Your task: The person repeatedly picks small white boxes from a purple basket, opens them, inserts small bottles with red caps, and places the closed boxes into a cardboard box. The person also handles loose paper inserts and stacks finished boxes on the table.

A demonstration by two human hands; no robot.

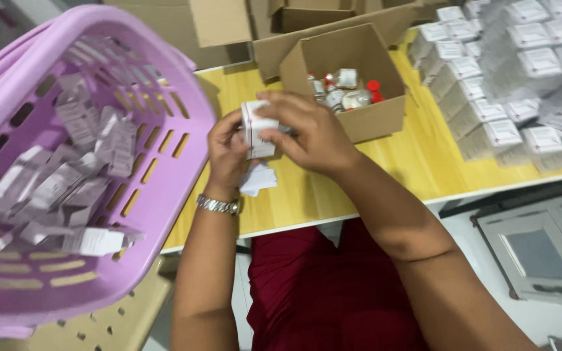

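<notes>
Nearest: red-clothed lap under the forearms, below the bench point(417, 162) front edge. Steel wristwatch point(217, 205) on the left wrist.

Left hand point(227, 153) and right hand point(310, 133) meet just over the front part of the bench. Both are closed around a small white carton point(258, 130): left fingers wrap its left side, right fingers cover its top and right side. The carton is off the surface, held upright or nearly so. Just below it a folded white paper leaflet point(259, 179) hangs or lies near the left palm; can't tell if it touches the bench.

Left side: purple slotted plastic basket point(164, 97), tilted toward the camera, rim close to the left hand, little gap there. Inside is a loose pile of flat white cartons point(79, 188). It seems to overhang the bench's left end; support hidden.

Right of the hands: bare yellow bench top out to the front edge, white trim strip along it. Open room there.

Just behind the hands: open brown cardboard box point(352, 84), near edge almost touching the right-hand knuckles. Holds small vials with red caps point(343, 91), jumbled.

Far right: stacked rows of wrapped white boxes point(515, 78), reaching nearly to the right edge.

Far back: larger open cardboard cartons point(229, 26), flaps up.

Below right, off the bench: grey cabinet panel point(541, 247) on a pale floor.
</notes>
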